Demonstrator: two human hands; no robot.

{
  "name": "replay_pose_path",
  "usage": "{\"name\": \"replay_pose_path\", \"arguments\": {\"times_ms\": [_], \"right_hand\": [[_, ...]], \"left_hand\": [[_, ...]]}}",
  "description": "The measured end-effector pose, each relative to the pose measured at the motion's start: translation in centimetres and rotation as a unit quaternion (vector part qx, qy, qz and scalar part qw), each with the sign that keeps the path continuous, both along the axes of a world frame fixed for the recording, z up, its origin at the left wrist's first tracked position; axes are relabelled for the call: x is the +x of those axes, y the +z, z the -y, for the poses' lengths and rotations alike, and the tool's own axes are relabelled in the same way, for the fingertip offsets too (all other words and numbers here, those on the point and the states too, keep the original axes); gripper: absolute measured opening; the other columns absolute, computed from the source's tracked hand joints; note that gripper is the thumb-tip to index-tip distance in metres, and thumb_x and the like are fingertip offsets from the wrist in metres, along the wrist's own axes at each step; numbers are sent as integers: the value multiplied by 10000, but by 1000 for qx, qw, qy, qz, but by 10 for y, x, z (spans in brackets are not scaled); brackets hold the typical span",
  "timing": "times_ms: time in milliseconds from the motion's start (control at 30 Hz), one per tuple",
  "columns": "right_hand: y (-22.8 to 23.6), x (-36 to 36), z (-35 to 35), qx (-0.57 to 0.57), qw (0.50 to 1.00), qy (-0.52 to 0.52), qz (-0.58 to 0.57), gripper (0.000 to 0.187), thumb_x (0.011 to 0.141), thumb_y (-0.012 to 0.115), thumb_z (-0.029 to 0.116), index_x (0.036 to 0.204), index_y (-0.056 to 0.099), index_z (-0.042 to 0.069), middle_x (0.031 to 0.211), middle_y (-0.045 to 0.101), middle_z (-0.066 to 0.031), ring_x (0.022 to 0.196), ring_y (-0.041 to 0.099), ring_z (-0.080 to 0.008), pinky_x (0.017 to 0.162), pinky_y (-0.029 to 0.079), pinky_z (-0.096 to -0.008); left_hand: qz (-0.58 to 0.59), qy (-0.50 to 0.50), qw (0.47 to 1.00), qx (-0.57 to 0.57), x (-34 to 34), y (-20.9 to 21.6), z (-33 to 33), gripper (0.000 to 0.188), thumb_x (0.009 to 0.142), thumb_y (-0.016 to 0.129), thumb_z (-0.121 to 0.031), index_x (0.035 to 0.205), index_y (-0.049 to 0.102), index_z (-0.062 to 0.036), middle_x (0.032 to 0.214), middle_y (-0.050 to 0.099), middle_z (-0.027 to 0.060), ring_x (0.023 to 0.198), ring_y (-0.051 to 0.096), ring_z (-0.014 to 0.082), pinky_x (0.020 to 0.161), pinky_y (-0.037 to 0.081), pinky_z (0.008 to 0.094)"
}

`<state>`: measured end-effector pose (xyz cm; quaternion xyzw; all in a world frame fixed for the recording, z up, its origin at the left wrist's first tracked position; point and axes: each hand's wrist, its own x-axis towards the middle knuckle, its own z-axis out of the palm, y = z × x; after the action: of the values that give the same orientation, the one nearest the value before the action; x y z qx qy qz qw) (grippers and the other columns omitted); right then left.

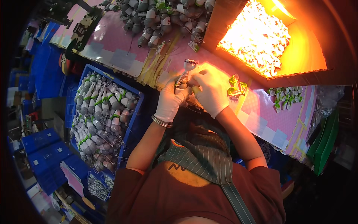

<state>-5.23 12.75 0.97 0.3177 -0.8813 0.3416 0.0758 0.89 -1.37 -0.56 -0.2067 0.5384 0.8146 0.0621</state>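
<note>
Both my hands wear white gloves and meet over the near edge of the pink-covered table. My left hand [170, 100] is closed around a white-and-grey plastic part [189, 66], whose round flared end with a dark rim points away from me. Beside it, my right hand [211, 91] has its fingers bent and drawn together close to the part's lower end. What those fingertips pinch, if anything, is hidden. Just right of my right hand lie a few green-and-white small pieces [236, 86] on the table.
A heap of grey-and-white bulb-shaped parts [154, 22] covers the far table. Small pieces fill a brightly lit cardboard box [304, 72] at the far right. More green pieces [286, 98] lie below it. A blue crate [137, 102] of similar bulb-shaped parts stands at my left.
</note>
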Motion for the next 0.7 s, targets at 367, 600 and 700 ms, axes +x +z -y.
{"name": "replay_pose_path", "arguments": {"times_ms": [367, 600, 700], "right_hand": [[-1, 2, -5, -408, 740, 48, 532, 315, 851, 667, 139, 1119, 568, 8, 991, 624, -42, 863, 569, -109, 730, 442, -236], [-14, 6, -1, -447, 776, 42, 444, 242, 832, 675, 108, 1021, 561, 11, 920, 622, -48, 836, 577, -114, 746, 457, -254], [-15, 11, 2, -480, 755, 5, 446, 217, 819, 679, 93, 974, 544, 22, 870, 614, -66, 810, 594, -132, 726, 472, -258]], "left_hand": [[-142, -5, 967, -211, -4, 7, -13, 404, 790, 647, 76, 1164, 543, -33, 1026, 585, 15, 918, 586, 103, 801, 500, 241], [-182, -85, 915, -349, -3, 19, -10, 406, 797, 684, -24, 1182, 553, -17, 1006, 628, 73, 968, 596, 115, 831, 489, 266], [-86, -111, 959, -244, 0, 14, -11, 430, 794, 705, -78, 1191, 554, -17, 993, 631, 77, 967, 596, 122, 822, 489, 280]]}}
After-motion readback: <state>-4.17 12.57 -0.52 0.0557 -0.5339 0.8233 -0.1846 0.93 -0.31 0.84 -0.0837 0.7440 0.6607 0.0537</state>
